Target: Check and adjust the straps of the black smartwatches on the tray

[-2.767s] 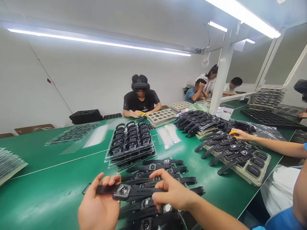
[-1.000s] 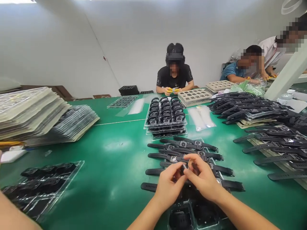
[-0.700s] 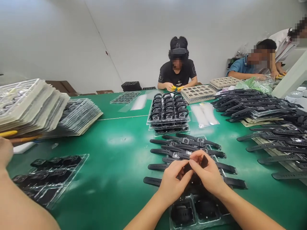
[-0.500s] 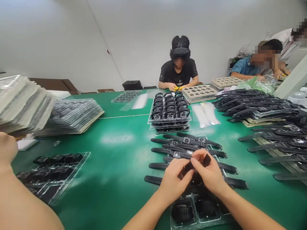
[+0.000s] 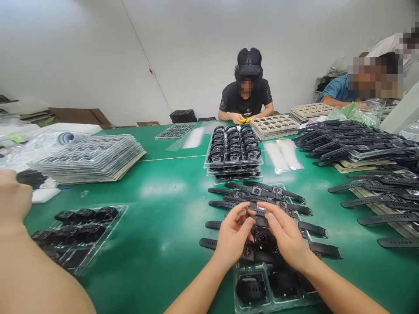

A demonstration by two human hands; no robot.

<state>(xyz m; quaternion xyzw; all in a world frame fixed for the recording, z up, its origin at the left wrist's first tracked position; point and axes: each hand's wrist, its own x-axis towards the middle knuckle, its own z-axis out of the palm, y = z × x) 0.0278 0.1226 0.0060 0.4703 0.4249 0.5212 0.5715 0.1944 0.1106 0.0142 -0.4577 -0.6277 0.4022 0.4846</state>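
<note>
Between my hands is a black smartwatch, its sensor back facing up toward me. My left hand curls on its left side, thumb and fingers closed around part of the strap near the buckle end. On the other side my right hand wraps the strap with bent fingers, and its grip is partly hidden. Beneath them lies a clear plastic tray with a coiled watch in a front compartment. Several watches with straps laid flat spread across the tray's farther part.
Another person's arm reaches in at left beside a tray of watches. Stacked trays stand behind it. Ahead are trays of coiled watches and a person in black. Piles of flat watches lie right.
My hands have spread slightly and the watch's sensor back now shows between them. At left, the tilted stack of sheets has gone from view. The camera view has shifted a little.
</note>
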